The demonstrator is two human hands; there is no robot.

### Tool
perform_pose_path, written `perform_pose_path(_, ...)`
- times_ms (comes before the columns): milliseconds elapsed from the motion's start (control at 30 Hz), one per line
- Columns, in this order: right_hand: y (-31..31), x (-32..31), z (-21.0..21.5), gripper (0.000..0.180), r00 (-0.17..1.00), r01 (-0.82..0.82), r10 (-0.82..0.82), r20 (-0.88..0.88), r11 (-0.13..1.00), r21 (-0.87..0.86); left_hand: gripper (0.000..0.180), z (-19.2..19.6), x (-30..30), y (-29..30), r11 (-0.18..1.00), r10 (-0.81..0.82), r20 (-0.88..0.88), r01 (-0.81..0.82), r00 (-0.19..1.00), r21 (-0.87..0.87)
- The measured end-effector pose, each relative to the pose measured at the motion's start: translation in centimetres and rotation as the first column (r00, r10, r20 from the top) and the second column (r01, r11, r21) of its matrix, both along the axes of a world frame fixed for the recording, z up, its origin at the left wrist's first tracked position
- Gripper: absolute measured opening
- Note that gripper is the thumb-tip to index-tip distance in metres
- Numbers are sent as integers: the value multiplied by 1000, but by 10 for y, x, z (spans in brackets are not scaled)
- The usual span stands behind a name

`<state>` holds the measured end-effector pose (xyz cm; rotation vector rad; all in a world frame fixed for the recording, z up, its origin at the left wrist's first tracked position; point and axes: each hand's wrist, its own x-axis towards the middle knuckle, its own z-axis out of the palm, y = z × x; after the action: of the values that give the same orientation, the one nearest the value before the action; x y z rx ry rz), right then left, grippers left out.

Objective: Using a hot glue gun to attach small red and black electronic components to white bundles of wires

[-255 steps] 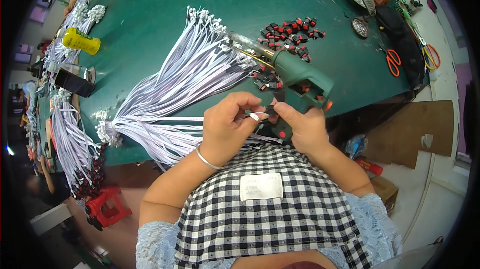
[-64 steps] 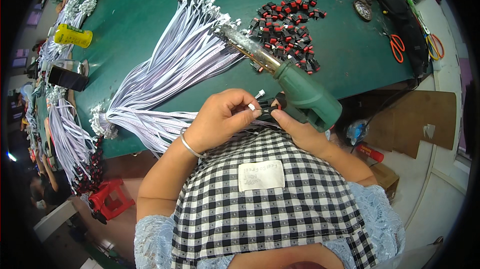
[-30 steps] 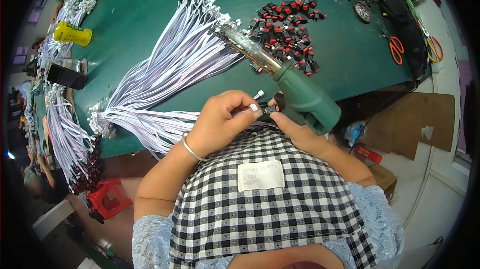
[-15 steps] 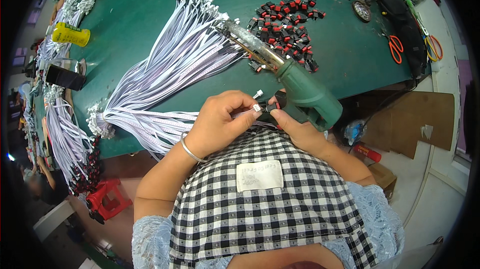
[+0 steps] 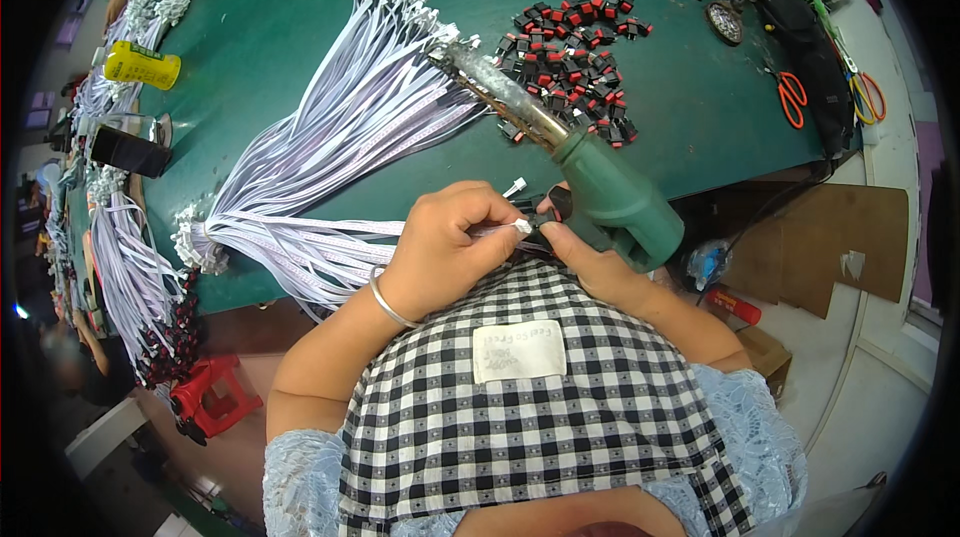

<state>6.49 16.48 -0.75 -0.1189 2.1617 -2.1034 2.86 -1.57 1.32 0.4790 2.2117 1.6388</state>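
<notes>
Near the table's front edge, my left hand [image 5: 450, 247] is closed, with a small white plug [image 5: 523, 226] of a white cable pinched between thumb and forefinger. My right hand [image 5: 595, 265] pinches a small black part [image 5: 541, 218] right beside the plug; whether the two touch I cannot tell. Just above my right hand a green heat gun [image 5: 625, 199] slants, its metal nozzle pointing to the far left. My fingers hide part of its handle. Another loose white plug [image 5: 515, 187] shows just beyond my fingertips.
A bundle of white flat cables [image 5: 320, 122] fans across the green table [image 5: 690, 87]. Small red-and-black switches [image 5: 575, 72] are heaped beyond the nozzle. Orange-handled scissors [image 5: 791, 99] lie at right; a yellow bottle [image 5: 142, 65] and black phone [image 5: 130, 151] at left. A red stool [image 5: 215, 397] stands below.
My left hand has shifted slightly right, bringing the white plug closer to the black part. The heat gun has barely moved.
</notes>
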Motion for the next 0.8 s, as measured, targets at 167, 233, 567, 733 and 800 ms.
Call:
perform_pose_path(167, 2, 1, 4, 20, 994, 39, -28, 109, 995, -93, 5, 4, -3, 3, 1000, -24, -97, 23, 995, -11)
perform_pose_path(233, 7, 0, 8, 21, 990, 91, -70, 119, 979, -184, 4, 5, -2, 0, 1000, -27, -78, 26, 997, -12)
perform_pose_path(567, 90, -49, 3, 31, 577, 656, 131, -806, 514, 553, 14, -11, 3, -13, 946, -318, -457, 249, 831, -206)
perform_pose_path(733, 79, -57, -14, 22, 613, 615, 263, -745, 433, 658, 27, -7, 11, -16, 923, -346, -487, 199, 802, -329)
perform_pose_path(800, 76, -57, -15, 23, 619, 599, 266, -739, 448, 663, 26, -4, 10, -21, 935, -308, -488, 165, 816, -314)
